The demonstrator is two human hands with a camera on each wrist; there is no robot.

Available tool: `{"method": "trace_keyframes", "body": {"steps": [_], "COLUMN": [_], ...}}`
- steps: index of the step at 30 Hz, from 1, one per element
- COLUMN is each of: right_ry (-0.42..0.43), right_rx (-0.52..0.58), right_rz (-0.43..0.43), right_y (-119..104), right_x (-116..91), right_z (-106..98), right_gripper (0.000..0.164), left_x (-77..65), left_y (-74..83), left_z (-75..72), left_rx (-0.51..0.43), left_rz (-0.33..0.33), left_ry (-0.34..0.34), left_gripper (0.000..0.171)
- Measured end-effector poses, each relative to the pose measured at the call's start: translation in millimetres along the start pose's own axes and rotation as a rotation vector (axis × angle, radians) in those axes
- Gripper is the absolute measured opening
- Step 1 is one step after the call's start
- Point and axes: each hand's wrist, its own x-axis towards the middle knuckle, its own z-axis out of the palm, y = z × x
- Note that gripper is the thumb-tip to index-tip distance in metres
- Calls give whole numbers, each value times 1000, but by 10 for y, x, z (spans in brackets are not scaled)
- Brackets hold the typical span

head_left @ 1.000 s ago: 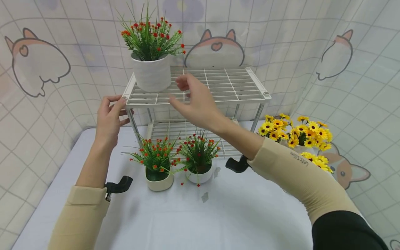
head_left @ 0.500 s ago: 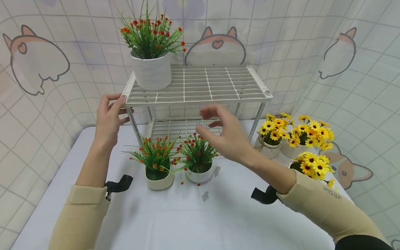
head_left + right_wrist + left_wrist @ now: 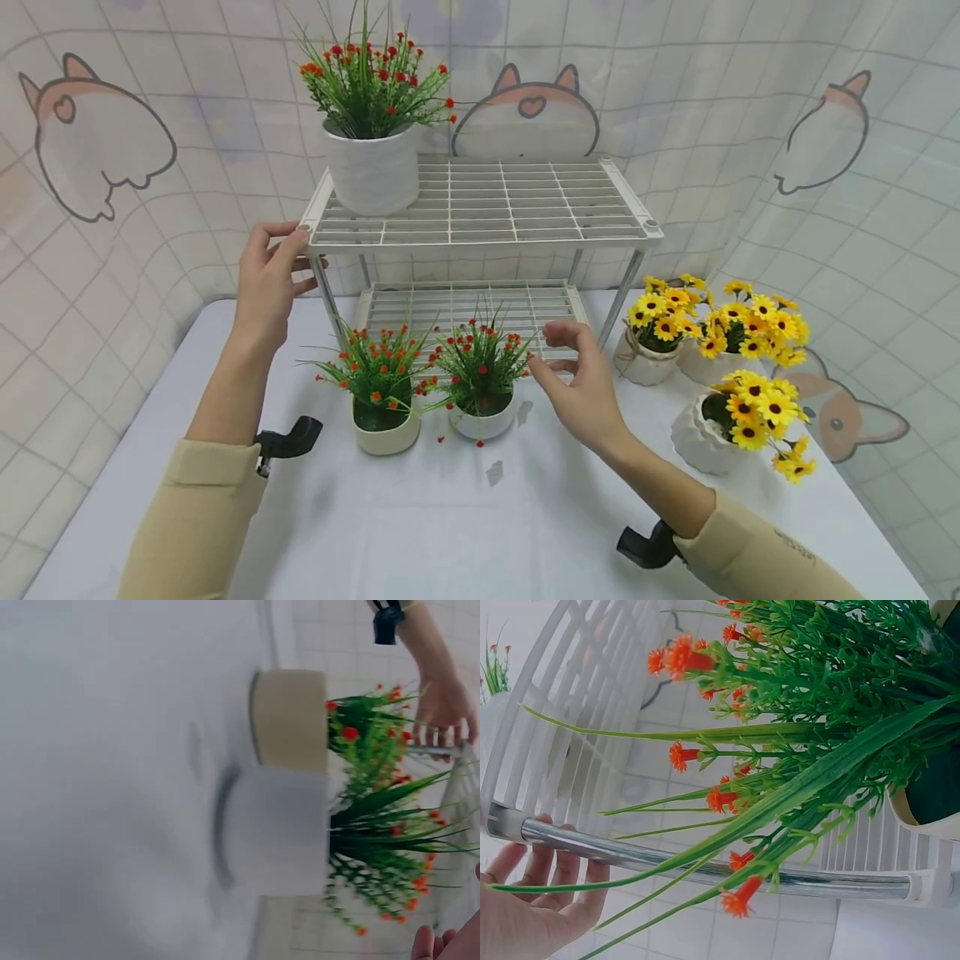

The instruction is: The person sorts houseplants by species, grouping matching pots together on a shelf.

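My left hand (image 3: 266, 287) holds the front left corner of a white two-tier wire rack (image 3: 480, 244), its fingers behind the metal post (image 3: 630, 856). On the top tier, at the left, stands a white pot (image 3: 372, 175) of red flowers. Two more red-flowered plants stand on the table before the rack: one in a cream pot (image 3: 387, 435), one in a white pot (image 3: 483, 423). Just right of the white one hovers my right hand (image 3: 588, 392), fingers loosely curved and holding nothing. Only part of that hand shows in the right wrist view.
At the right of the table stand yellow-flowered plants: one in a twine-tied pot (image 3: 645, 360), one in a white pot (image 3: 716, 364) behind, one in a ridged white pot (image 3: 701, 437) in front. A patterned curtain (image 3: 675, 100) hangs behind the rack.
My right hand has come away from beside the pot on the top tier, moving down and right to the table-level plants. My left hand keeps its hold on the rack.
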Motion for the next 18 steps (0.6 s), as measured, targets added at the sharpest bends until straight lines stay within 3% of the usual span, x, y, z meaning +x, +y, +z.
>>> {"method": "trace_keyframes", "body": {"steps": [6, 10, 14, 18], "right_ry": [46, 9, -40, -65], "right_rx": [80, 90, 102, 132], "right_rz": [250, 376, 427, 426], "right_y": [281, 427, 540, 601], "right_x": [-152, -229, -288, -339], "right_z": [110, 199, 283, 373], "right_gripper": [48, 50, 54, 63], "left_x": [8, 8, 10, 9], "left_y": [11, 18, 16, 13], "left_z": [-5, -8, -4, -1], "left_rx": [44, 45, 40, 23], "left_rz": [0, -3, -7, -12], "left_ry": [2, 7, 7, 1], "left_gripper": [31, 31, 31, 30]}}
